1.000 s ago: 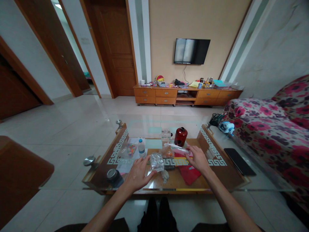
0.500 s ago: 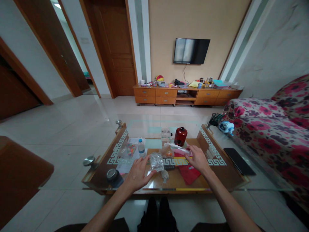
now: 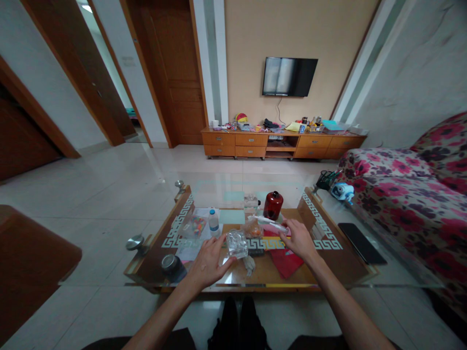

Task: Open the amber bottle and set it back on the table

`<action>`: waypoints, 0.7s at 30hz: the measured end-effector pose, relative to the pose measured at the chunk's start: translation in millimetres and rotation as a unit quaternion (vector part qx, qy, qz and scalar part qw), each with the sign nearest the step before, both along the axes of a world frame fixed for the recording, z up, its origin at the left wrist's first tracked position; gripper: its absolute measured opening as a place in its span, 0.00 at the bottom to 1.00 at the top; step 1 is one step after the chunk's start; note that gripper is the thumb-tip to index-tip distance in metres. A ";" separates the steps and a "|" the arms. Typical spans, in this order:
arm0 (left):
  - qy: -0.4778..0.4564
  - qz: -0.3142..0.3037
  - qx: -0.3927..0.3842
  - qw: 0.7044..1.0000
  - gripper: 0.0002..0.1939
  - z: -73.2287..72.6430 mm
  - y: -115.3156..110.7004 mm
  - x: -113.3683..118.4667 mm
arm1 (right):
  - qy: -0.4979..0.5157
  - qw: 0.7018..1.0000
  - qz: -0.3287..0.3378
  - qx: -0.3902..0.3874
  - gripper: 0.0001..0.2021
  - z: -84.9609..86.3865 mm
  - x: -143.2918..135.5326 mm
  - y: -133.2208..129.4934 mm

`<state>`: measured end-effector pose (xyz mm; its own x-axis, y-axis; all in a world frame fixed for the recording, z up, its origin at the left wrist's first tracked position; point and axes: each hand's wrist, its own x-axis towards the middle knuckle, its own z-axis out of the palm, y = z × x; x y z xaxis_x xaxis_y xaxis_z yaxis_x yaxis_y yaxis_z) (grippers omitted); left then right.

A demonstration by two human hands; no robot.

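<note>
My left hand (image 3: 207, 263) is spread beside a clear, shiny container (image 3: 237, 244) on the glass tabletop. Its fingertips lie along the container's left side and its thumb reaches across the front lower edge; I cannot tell how firmly they touch. In my right hand (image 3: 299, 238), a slim white stick like a toothbrush (image 3: 270, 222) is pinched near its right end, its other end pointing left. Beyond the container sits a clear bag with orange contents (image 3: 254, 230). A crumpled pale wrapper (image 3: 249, 265) lies just in front.
A water bottle (image 3: 213, 222), a dark jar with a metal lid (image 3: 172, 267) and a bag of coloured pieces (image 3: 198, 225) are on the left. A red-brown bottle (image 3: 273, 205) stands behind. Red packaging (image 3: 286, 264) and a black tablet-like slab (image 3: 361, 243) lie to the right.
</note>
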<state>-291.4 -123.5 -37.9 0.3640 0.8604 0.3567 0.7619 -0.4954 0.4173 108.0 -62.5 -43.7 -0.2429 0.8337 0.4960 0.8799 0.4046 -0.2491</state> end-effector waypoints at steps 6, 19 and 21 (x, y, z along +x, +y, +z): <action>0.004 0.003 0.000 1.000 0.37 0.2 -0.9 -0.6 | 0.004 1.000 0.003 0.009 0.13 -1.4 1.2 1.2; 0.048 -0.006 -0.004 0.999 0.40 1.7 -0.3 -6.3 | 0.030 1.000 0.007 0.004 0.16 -3.6 3.1 0.5; 0.066 -0.019 -0.014 0.998 0.43 7.5 0.5 -11.9 | 0.036 0.999 0.003 0.005 0.16 -5.1 3.8 1.1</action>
